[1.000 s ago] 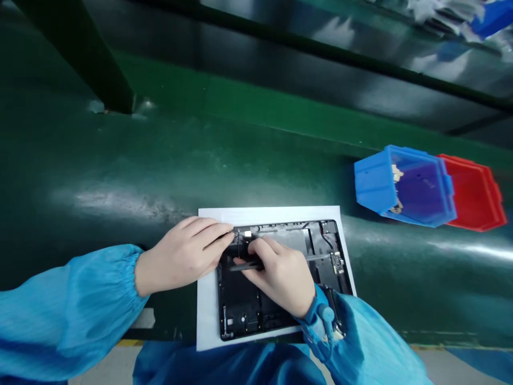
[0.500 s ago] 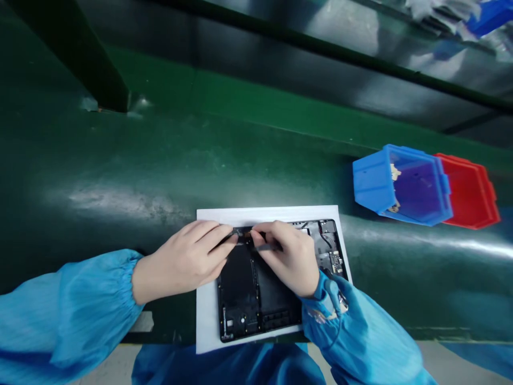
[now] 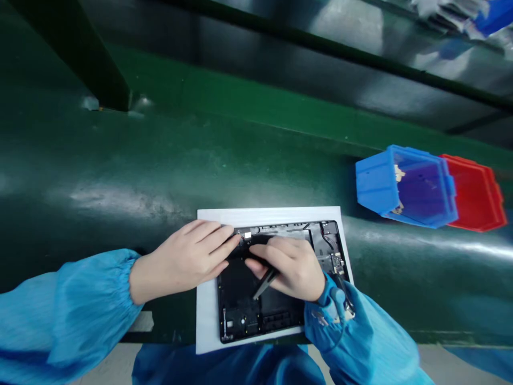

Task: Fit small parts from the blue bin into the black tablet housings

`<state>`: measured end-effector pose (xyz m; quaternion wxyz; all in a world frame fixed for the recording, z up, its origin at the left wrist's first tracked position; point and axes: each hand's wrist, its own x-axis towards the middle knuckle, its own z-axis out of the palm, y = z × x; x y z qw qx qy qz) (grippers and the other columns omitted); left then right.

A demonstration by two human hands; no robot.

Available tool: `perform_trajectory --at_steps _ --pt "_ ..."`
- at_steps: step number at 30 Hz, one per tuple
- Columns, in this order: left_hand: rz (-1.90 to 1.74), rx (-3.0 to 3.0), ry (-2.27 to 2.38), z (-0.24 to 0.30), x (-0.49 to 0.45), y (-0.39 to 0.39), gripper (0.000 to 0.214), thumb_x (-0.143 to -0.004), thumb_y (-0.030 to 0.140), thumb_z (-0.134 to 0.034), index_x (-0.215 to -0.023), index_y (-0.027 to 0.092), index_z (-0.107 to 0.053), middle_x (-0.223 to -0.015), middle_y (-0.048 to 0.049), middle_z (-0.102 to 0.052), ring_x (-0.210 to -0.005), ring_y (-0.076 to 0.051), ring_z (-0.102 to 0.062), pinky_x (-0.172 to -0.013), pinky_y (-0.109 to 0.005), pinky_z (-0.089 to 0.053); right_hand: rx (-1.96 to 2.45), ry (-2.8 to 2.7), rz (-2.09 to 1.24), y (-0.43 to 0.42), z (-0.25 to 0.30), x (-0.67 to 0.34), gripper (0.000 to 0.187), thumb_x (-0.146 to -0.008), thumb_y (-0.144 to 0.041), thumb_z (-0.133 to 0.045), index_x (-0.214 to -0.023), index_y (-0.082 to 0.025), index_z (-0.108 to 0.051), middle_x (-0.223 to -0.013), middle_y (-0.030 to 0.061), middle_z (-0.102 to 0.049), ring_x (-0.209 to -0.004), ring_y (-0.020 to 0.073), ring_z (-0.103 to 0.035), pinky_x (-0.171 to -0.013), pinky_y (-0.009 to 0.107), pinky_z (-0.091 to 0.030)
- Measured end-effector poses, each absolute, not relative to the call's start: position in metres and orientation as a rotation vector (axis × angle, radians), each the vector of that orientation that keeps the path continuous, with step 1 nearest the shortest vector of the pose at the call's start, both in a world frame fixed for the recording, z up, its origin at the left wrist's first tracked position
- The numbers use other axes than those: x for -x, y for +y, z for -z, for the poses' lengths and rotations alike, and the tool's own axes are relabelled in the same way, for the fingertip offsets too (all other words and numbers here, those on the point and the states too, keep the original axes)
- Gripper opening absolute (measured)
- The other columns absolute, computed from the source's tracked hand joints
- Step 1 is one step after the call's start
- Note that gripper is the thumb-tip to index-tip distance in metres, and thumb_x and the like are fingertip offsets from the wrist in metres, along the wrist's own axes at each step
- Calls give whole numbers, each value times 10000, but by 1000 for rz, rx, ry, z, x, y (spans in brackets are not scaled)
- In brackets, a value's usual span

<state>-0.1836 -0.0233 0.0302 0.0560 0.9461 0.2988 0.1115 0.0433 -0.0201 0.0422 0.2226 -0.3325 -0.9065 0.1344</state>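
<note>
A black laptop case (image 3: 239, 286), its inside exposed, lies on a white pad (image 3: 268, 214). My left hand (image 3: 186, 263) is at its upper left corner, with bent fingertips pressed on the edge and the thumb tucked lower. What lies beneath those fingertips is hidden. Just right of them a small white patch (image 3: 247, 235) shows on the top strip. My right hand (image 3: 292, 266) is closed around dark tweezers (image 3: 265, 283), which point down and left over the case. Cables and a small circuit board (image 3: 336, 262) show along the right side of the case.
A blue bin (image 3: 417, 187) with some pale pieces inside stands at the right, beside a red bin (image 3: 479, 195). A green post (image 3: 96, 64) rises from the green bench (image 3: 224, 160) at the left. A shelf edge (image 3: 320, 48) runs across the back.
My right hand has drawn back from the top strip, slightly down, and the tweezers now show below its fingers. The white patch has come into view. My left hand has hardly moved.
</note>
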Motion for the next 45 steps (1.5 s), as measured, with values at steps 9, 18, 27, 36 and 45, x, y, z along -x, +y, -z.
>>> perform_trajectory --at_steps 9,18,27,36,45 --pt "-407 -2857 968 -31 187 -16 374 -872 392 -500 -1198 219 -565 -1232 -79 -567 -1103 -280 -498 -957 -484 -366 1138 -2041 -495 -24 -68 -57 111 -845 -155 -518 -787 -190 -606 -630 2 -630 -521 113 -576 -499 233 -458" --pt "-399 -2875 1056 -23 187 -20 318 -883 303 -486 -1188 274 -572 -1309 -65 -519 -1195 -295 -437 -1019 -553 -267 1024 -1995 -281 -56 -105 -102 99 -796 -110 -570 -820 -191 -621 -602 -18 -582 -481 98 -543 -466 223 -431" --pt "-388 -2401 1260 -48 160 5 374 -915 341 -398 -1230 151 -467 -1201 -116 -549 -1112 -218 -510 -952 -362 -412 801 -2186 -10 -32 -94 -157 106 -819 -107 -534 -800 -200 -581 -572 -17 -559 -464 98 -498 -469 221 -412" --pt "-40 -2457 1334 -59 108 15 255 -943 312 -329 -831 187 -522 -902 -54 -569 -826 -171 -561 -780 -286 -435 439 -2423 253 -33 -59 -201 93 -828 -115 -535 -767 -148 -596 -487 -26 -505 -444 110 -428 -456 266 -291" --pt "-234 -2478 1743 -58 101 106 304 -952 256 -188 -1106 183 -440 -965 -83 -628 -895 -210 -615 -791 -319 -451 614 -2304 -24 -51 -48 -235 145 -819 -100 -473 -776 -151 -602 -499 -8 -500 -449 128 -417 -452 278 -252"
